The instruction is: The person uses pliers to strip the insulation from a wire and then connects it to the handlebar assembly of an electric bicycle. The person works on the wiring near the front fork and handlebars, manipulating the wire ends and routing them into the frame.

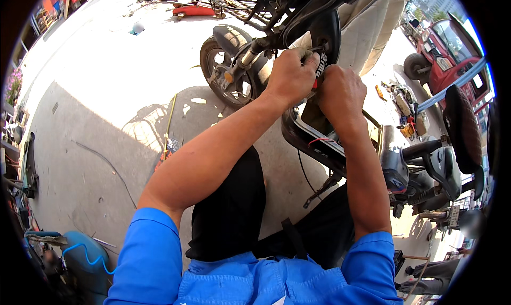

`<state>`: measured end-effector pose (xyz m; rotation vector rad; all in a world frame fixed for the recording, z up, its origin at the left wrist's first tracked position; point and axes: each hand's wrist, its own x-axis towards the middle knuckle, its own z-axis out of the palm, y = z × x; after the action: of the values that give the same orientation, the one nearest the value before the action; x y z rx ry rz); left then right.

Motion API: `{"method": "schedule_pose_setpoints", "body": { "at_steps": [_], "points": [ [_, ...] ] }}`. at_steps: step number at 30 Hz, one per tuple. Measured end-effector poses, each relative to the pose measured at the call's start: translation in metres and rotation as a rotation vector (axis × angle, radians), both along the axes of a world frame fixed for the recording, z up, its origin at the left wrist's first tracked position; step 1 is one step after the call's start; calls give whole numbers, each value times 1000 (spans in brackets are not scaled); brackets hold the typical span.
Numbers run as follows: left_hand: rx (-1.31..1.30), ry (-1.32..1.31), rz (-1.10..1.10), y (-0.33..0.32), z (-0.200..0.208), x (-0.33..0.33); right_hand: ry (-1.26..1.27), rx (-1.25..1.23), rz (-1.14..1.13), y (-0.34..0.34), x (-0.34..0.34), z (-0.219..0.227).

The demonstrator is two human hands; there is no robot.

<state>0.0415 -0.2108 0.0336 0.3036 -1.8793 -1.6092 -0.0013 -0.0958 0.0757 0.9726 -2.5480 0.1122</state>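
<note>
An electric scooter [314,26] stands in front of me with its black front panel close to both hands. My left hand [293,73] is closed, thumb and fingers pinching at a small black piece with white lettering and a red end [321,65]; its kind is unclear. A pale, pointed piece [304,40] sticks up just beyond the left fingers. Just to the right, my right hand [342,92] is curled against the panel below the lettered piece. Its fingertips are hidden, so what they grip does not show. The scooter's footboard frame [314,140] lies below my hands.
The scooter's front wheel [218,65] is on the left. At right stand another scooter with a dark seat [463,129] and a red vehicle [447,55]. A blue-green seat-like object [85,257] with a blue cord lies at lower left. A thin cable [109,164] crosses the concrete.
</note>
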Motion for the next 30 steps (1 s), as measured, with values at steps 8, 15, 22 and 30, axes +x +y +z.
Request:
{"method": "schedule_pose_setpoints", "body": {
  "at_steps": [8,15,22,30],
  "points": [
    [515,-57,-168,0,3,-16,-71,17,65,-10,14,-8],
    [663,-88,-429,-11,-2,-24,-117,-24,92,-12,22,-17],
    [662,-117,-383,-8,4,-23,-49,-173,208,-2,26,-28],
    [733,-37,-389,-11,-1,-26,-103,-253,299,4,26,-28]
  ]
}}
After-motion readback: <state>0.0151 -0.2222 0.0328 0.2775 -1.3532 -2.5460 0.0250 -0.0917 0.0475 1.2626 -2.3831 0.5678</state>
